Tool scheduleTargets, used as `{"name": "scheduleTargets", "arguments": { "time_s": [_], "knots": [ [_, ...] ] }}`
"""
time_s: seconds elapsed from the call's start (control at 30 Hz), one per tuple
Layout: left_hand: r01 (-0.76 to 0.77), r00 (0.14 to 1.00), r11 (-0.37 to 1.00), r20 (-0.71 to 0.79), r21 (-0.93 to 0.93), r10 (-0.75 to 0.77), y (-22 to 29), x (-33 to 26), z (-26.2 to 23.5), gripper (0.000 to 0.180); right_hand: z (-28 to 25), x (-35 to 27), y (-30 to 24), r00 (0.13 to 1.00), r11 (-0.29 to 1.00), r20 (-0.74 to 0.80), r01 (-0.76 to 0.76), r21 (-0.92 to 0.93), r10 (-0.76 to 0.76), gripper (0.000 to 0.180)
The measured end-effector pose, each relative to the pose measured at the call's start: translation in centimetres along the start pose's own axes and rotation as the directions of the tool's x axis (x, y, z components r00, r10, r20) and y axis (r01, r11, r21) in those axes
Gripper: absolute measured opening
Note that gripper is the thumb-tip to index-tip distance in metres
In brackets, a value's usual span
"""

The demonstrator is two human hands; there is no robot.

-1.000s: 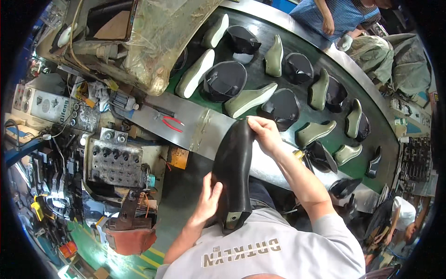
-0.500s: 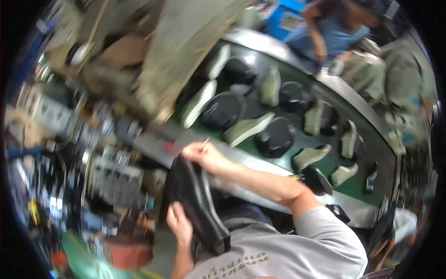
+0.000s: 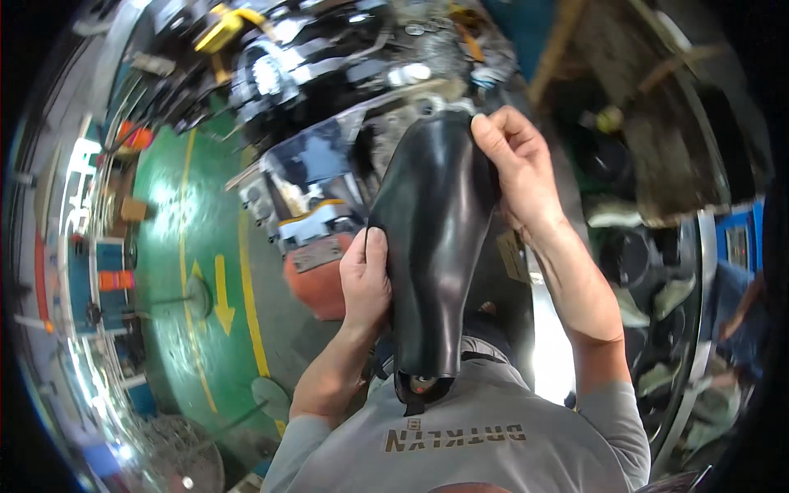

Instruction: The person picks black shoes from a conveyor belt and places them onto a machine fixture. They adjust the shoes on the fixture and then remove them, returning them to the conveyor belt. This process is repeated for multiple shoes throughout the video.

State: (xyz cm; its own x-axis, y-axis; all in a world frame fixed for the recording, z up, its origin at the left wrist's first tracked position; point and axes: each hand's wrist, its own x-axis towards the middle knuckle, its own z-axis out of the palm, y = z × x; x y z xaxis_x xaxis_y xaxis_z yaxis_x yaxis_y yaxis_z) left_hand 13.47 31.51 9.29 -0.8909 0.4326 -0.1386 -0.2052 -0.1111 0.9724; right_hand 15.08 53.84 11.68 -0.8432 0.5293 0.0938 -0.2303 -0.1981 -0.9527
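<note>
A glossy black leather shoe upper (image 3: 436, 238), which looks stretched over a last, is held lengthwise in front of my chest. Its wide end points away from me, and the narrow end hangs near my shirt. My left hand (image 3: 366, 283) grips its left side at mid-length, thumb on top. At the far right corner, my right hand (image 3: 522, 172) pinches the edge between thumb and curled fingers. The underside of the upper is hidden from view.
Just beyond the upper stands a grey machine (image 3: 316, 164) with a red-orange part (image 3: 320, 287) low on it. A conveyor at the right carries pale shoe pieces (image 3: 674, 297) and black rounded ones. A person (image 3: 731, 308) is beside it. Green floor (image 3: 168, 238) with yellow lines lies left.
My view has swung left, from the conveyor to the machine. The black upper has come up in front of me, its smooth top now showing; both hands still hold it.
</note>
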Motion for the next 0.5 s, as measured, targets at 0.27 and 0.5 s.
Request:
{"name": "scheduleTargets", "arguments": {
  "time_s": [0.27,0.5],
  "knots": [
    [0.019,0.987,0.957,-0.145,-0.288,-0.063,5.2,8.3,-9.6,0.034,11.9,5.3,6.0,0.865,0.84,0.331,-0.47,0.273,0.377,0.032],
    [-0.015,0.97,0.999,-0.243,-0.042,0.005,6.0,18.1,-16.0,0.038,18.7,12.4,10.0,0.838,0.827,0.396,-0.496,0.266,0.376,0.034]
  ]
}}
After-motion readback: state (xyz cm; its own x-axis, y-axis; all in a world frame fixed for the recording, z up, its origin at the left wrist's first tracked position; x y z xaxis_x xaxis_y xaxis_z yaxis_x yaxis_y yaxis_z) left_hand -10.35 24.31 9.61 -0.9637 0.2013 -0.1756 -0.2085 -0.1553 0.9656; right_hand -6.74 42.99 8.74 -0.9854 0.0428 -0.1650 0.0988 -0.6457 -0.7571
